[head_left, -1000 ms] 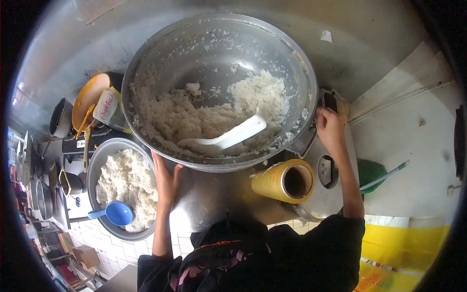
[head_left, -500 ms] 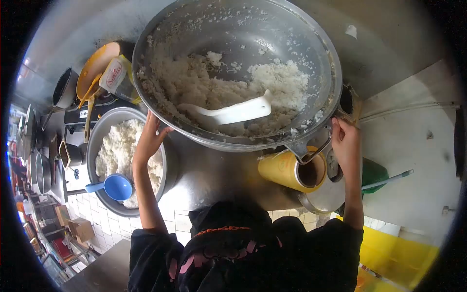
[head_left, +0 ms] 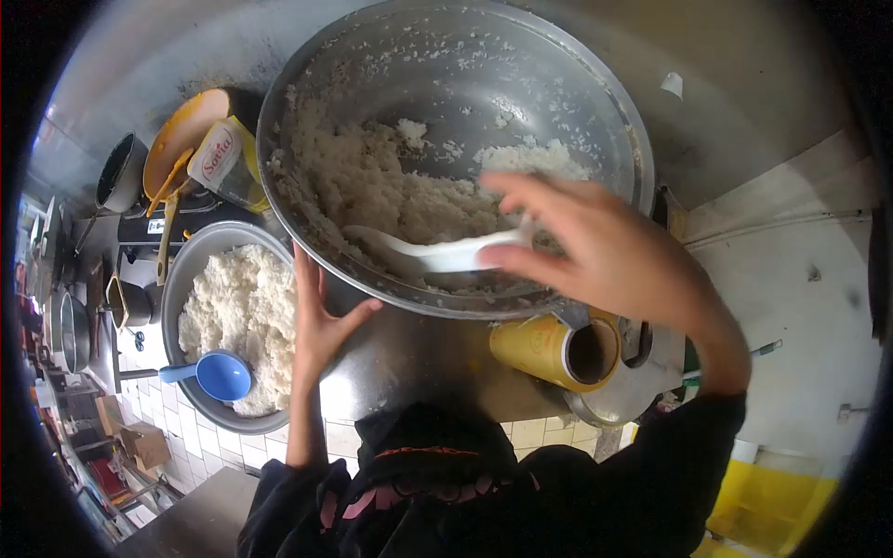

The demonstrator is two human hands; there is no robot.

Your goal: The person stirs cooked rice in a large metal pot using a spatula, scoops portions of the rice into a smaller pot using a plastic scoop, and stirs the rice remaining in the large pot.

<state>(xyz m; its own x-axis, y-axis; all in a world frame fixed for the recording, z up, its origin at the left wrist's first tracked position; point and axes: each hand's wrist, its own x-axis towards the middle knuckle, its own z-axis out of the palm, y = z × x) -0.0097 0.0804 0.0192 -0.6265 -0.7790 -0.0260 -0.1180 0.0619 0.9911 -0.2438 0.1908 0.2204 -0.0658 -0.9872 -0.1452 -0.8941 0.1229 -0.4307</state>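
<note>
A large metal pot [head_left: 437, 42] holds cooked white rice [head_left: 381, 172], with more grains stuck along its walls. In the rice lies a white rice paddle [head_left: 446, 256], its handle pointing right. My right hand [head_left: 586, 242] is over the pot with thumb and fingers apart, around the handle's end; the thumb is by the handle, the grip not closed. My left hand [head_left: 321, 321] rests against the pot's near left side, fingers stretched upward and thumb spread. Just left of it, a grey basin [head_left: 172, 316] contains a rice heap [head_left: 237, 302] and a blue scoop [head_left: 223, 375].
A yellow cylindrical container [head_left: 530, 352] lies below the pot's right side on the steel counter [head_left: 400, 363]. At the left are an orange-stained pan [head_left: 191, 121], a Sovia packet [head_left: 228, 163] and a dark saucepan [head_left: 121, 172]. A wall [head_left: 791, 121] stands at the right.
My right hand has left the pot's right handle and come over the rice to the paddle. My left hand has shifted right and slightly down along the pot's side, thumb now spread.
</note>
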